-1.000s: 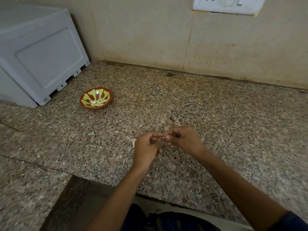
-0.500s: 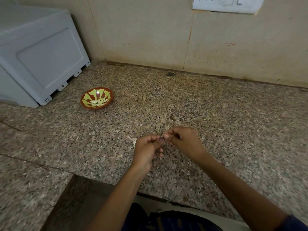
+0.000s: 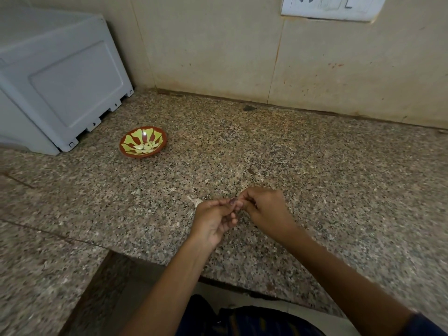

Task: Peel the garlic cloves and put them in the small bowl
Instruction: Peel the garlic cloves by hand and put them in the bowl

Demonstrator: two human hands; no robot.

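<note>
In front of me the speckled granite bench [image 3: 315, 166] fills most of the frame, brown and grey with dark flecks, its front edge cut in a step at the lower left. A thin seam crosses the slab at the left. Beige wall tiles [image 3: 218, 49] rise behind it along the top of the frame, stained with small reddish marks at the upper right. A white switch plate [image 3: 332, 7] with a socket sits at the top right. A pale grey plastic appliance [image 3: 60, 78] stands on the bench at the upper left. The light is dim and even.

Dim warm light, soft blur, wide-angle bending
</note>
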